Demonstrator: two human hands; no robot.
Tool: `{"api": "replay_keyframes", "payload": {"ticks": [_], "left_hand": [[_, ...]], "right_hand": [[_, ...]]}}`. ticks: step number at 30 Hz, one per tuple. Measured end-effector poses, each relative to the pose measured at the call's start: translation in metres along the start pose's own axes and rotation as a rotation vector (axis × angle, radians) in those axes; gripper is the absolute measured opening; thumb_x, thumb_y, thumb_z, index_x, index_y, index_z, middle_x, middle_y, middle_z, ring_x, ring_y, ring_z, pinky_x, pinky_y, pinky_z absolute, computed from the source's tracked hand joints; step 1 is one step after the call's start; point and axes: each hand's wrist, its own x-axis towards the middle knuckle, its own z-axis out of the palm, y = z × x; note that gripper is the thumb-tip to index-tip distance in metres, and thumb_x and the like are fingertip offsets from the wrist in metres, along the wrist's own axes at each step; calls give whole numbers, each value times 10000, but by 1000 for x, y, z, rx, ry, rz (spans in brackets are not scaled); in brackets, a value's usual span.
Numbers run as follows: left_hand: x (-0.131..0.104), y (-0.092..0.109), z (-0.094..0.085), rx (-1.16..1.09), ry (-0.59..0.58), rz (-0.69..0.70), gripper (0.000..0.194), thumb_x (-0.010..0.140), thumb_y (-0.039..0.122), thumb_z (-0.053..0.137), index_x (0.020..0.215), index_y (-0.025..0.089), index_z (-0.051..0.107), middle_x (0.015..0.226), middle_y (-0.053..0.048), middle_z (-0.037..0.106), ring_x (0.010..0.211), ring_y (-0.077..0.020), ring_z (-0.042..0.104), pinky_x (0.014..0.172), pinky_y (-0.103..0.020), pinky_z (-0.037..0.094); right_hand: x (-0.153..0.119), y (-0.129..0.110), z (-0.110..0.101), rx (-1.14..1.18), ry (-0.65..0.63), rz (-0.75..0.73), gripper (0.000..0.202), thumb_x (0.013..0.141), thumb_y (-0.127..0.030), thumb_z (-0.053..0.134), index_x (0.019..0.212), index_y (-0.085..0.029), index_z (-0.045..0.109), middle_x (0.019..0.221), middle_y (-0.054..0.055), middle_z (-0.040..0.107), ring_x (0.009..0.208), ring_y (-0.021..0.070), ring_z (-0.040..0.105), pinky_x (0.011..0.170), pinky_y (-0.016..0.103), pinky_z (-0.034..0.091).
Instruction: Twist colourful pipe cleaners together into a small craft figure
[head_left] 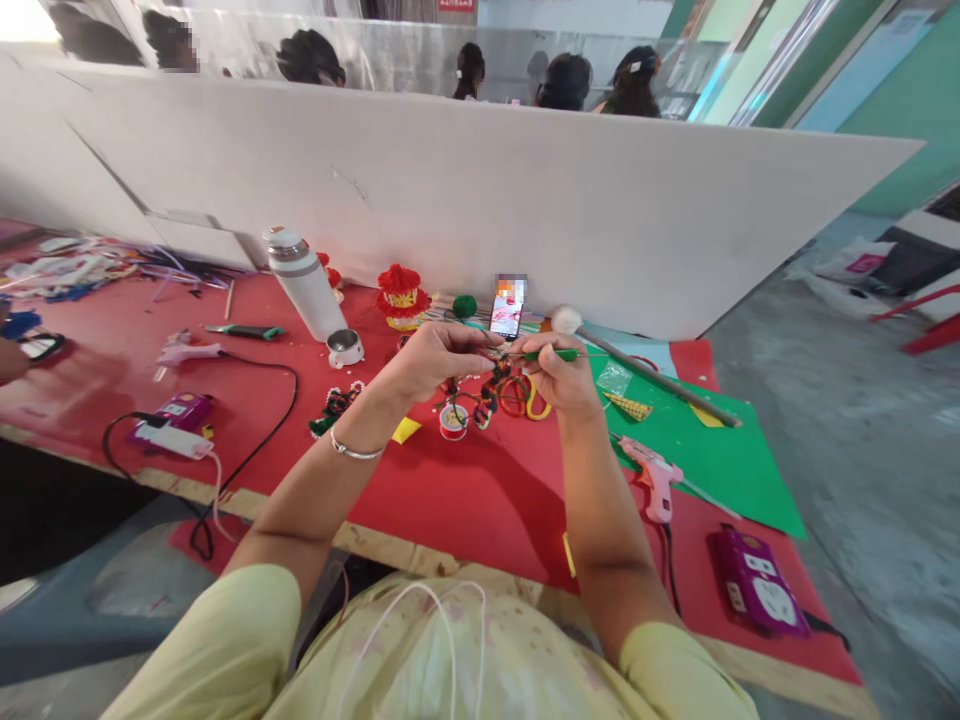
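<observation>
Both hands meet above the red table, in front of a propped phone (508, 306). My left hand (450, 358) pinches the top of a dark, multicoloured braided piece (489, 392) that hangs down between the hands. In my right hand (559, 375) is a thin tool with a green handle (551, 355), its fingers closed round it and its tip side toward the left fingers. Below the hands sit a small spool (453, 421) and yellow-handled scissors (538, 400). The fine contact between tool and braid is too small to make out.
A white bottle (304, 285), its steel cup (345, 347) and a red-yellow lantern-like craft (402, 295) stand left. Right are a green sheet (720, 470), a pink glue gun (655, 475) and a purple power strip (757, 585). A white partition (465, 190) rises behind.
</observation>
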Motion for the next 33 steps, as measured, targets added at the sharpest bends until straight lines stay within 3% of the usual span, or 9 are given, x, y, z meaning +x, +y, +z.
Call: {"api": "replay_keyframes", "payload": {"ticks": [6, 9, 15, 19, 23, 26, 30, 33], "left_hand": [[2, -5, -3, 161, -66, 108, 238, 705, 195, 883, 941, 193, 906, 937, -82, 856, 838, -189, 757, 734, -294, 592], [3, -3, -2, 263, -42, 157, 183, 706, 186, 851, 883, 176, 898, 905, -85, 856, 840, -213, 768, 754, -315, 601], [2, -2, -2, 466, 126, 245, 129, 735, 143, 761, 803, 139, 870, 715, -45, 787, 628, -137, 646, 588, -255, 465], [2, -7, -2, 524, 237, 272, 123, 728, 163, 776, 805, 141, 869, 676, -26, 744, 613, -130, 601, 562, -253, 424], [4, -9, 1, 275, 338, 226, 263, 679, 191, 845, 935, 148, 881, 671, -9, 711, 610, -122, 579, 559, -251, 430], [5, -6, 4, -63, 286, 85, 322, 656, 234, 901, 968, 157, 879, 667, -5, 689, 533, -78, 511, 492, -225, 374], [3, -2, 2, -312, 180, -39, 281, 640, 243, 946, 904, 171, 881, 617, 6, 651, 480, -38, 450, 441, -194, 309], [2, -1, -3, -297, 129, -68, 276, 621, 222, 945, 885, 171, 884, 609, 0, 663, 481, -44, 476, 443, -194, 325]], "right_hand": [[-1, -7, -8, -65, -103, -24, 295, 757, -568, 933, 767, -284, 850, 761, 9, 822, 785, 217, 795, 788, 370, 672], [-4, -14, -11, -210, -122, -37, 248, 813, -540, 898, 809, -295, 862, 820, 3, 847, 827, 221, 801, 813, 374, 662], [-9, -32, -2, -453, -141, -124, 134, 951, -405, 797, 946, -291, 868, 974, 12, 875, 928, 198, 810, 891, 353, 648], [-7, -34, 7, -600, -161, -292, 117, 989, -337, 754, 984, -275, 853, 1004, 38, 876, 962, 203, 825, 888, 357, 652], [-6, -24, 19, -796, -158, -623, 190, 987, -229, 745, 1148, -300, 815, 1110, 53, 870, 999, 208, 821, 904, 383, 654], [-7, -11, 29, -880, -96, -799, 341, 969, -186, 756, 1267, -351, 767, 1214, 46, 854, 1069, 230, 811, 922, 420, 664], [-9, -3, 31, -887, -42, -848, 416, 955, -190, 771, 1309, -407, 750, 1249, 21, 847, 1096, 245, 807, 927, 437, 679], [-8, -14, 26, -776, -124, -771, 370, 958, -206, 776, 1274, -398, 780, 1224, 21, 857, 1072, 239, 816, 922, 437, 682]]}}
